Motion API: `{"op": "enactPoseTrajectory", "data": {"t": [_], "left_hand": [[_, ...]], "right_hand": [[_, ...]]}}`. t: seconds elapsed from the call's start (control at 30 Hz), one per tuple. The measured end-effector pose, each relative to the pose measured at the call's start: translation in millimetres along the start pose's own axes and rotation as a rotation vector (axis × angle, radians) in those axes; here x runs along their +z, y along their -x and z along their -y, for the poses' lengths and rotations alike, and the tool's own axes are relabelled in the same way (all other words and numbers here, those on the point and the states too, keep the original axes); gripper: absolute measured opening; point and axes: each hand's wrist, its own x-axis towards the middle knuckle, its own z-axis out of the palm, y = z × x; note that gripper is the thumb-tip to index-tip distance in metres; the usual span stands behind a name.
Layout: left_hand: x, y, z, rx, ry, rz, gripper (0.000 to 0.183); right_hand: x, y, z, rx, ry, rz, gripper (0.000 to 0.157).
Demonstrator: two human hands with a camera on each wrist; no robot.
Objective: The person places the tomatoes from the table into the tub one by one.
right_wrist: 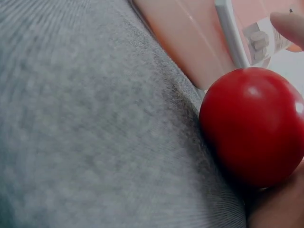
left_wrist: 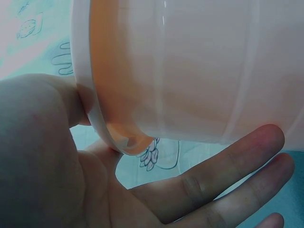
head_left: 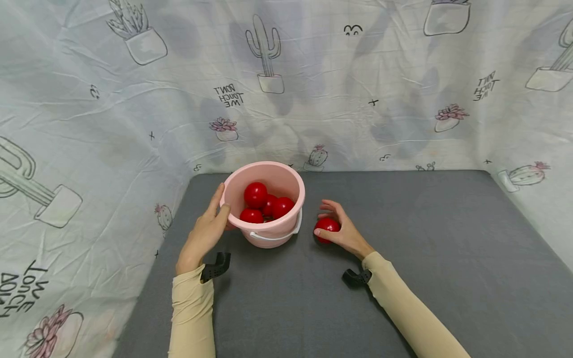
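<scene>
A pink bucket point(head_left: 268, 241) with a white handle point(head_left: 277, 237) stands upright on the grey table, holding several red tomatoes point(head_left: 255, 194). My left hand point(head_left: 203, 238) is at its left side. The thumb and index finger touch the rim point(left_wrist: 83, 61), while other fingers point(left_wrist: 223, 173) extend straight along the outer wall. Right of the bucket, one more glossy red tomato point(head_left: 329, 224) rests on the table. My right hand point(head_left: 346, 233) curls round it, thumb at its near side. In the right wrist view, one fingertip point(right_wrist: 287, 28) stands apart from this tomato point(right_wrist: 254, 126).
The grey tabletop point(head_left: 429, 238) extends far to the right of both hands. A white cloth point(head_left: 304, 74) printed with cacti hangs behind the table and along its sides. Each wrist wears a black mount, such as the left one point(head_left: 216, 267).
</scene>
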Motion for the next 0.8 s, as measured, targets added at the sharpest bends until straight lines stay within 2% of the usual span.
{"op": "enactPoseTrajectory", "data": {"t": [0.2,0.43,0.6,0.8], "left_hand": [[1.7,0.9,-1.5,-0.008,0.000,0.005,0.058],[2.8,1.0,-0.1,-0.008,0.007,0.005,0.057],[3.3,1.1,-0.2,-0.005,0.008,0.001,0.058],[3.0,0.6,-1.0,0.000,0.005,-0.001,0.058]], "right_hand": [[1.0,8.3,0.4,0.048,0.063,-0.006,0.088],[4.2,9.8,-0.2,0.039,0.184,0.054,0.079],[6.2,8.9,-2.7,0.021,0.196,0.093,0.074],[6.6,8.8,-0.8,0.028,0.219,0.099,0.064]]}}
